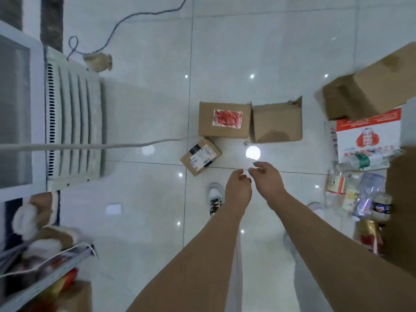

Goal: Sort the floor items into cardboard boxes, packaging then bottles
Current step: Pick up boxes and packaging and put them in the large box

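We record: glossy white tiled floor, thin dark grout lines; closed brown cardboard box, white label scribbled red; open plain brown cardboard box; small brown cardboard parcel, black tape, white printed label; white rectangular carton, red-orange print; clear plastic bottle, green label; white sneaker, black laces.

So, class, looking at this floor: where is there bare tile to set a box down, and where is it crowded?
Bare tile lies beyond the labelled box and open box, up to the grey cable, and between the white appliance and small parcel. Crowded on the right: bottles and printed carton.
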Demonstrator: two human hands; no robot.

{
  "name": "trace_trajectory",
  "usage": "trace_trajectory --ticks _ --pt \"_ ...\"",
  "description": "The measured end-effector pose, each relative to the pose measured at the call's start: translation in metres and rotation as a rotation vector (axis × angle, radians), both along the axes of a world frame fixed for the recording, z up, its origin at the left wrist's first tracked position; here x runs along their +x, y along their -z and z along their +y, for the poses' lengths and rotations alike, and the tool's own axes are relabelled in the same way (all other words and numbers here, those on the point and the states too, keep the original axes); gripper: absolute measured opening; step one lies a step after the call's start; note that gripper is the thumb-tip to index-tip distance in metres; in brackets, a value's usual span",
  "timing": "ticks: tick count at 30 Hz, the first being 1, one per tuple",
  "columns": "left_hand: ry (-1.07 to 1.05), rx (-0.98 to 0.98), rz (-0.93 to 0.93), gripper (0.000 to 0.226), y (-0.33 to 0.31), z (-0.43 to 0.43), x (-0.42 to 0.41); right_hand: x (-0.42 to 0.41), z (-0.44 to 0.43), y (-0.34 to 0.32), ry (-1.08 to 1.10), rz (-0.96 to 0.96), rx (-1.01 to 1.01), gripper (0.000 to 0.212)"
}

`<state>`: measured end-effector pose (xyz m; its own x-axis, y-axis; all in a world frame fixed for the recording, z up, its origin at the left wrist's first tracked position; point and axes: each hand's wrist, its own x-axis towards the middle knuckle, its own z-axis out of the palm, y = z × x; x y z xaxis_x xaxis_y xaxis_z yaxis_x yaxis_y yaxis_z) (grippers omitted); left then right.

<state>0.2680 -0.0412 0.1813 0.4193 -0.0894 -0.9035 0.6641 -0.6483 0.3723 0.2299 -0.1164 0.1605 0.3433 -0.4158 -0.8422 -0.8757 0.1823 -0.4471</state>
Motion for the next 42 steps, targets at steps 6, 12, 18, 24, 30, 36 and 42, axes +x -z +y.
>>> trace_trajectory --ticks 6,12,18,24,30,36,42 --pt "-0.103 0.036 0.037 0.042 0.073 0.081 0.044 0.064 0.068 0.066 -0.118 0.048 0.074 0.035" --pt "-0.007 0.083 0.040 0.046 0.169 0.120 0.074 0.110 0.096 0.167 0.197 0.146 0.251 0.015" --pt "0.291 0.050 -0.206 0.048 0.246 0.098 0.116 0.126 0.092 0.259 0.457 0.238 0.257 0.022" --pt "0.609 0.267 -0.413 0.037 0.326 0.089 0.158 0.121 0.083 0.319 0.650 0.300 0.312 0.026" --pt "0.676 0.311 -0.277 0.037 0.353 0.087 0.160 0.114 0.079 0.341 0.824 0.209 0.477 0.027" --pt "0.494 0.197 -0.186 0.036 0.302 0.066 0.107 0.061 0.065 0.294 0.922 0.176 0.396 0.029" --pt "0.460 0.089 -0.107 0.040 0.217 0.012 0.042 -0.013 0.010 0.201 0.885 0.092 0.202 0.021"
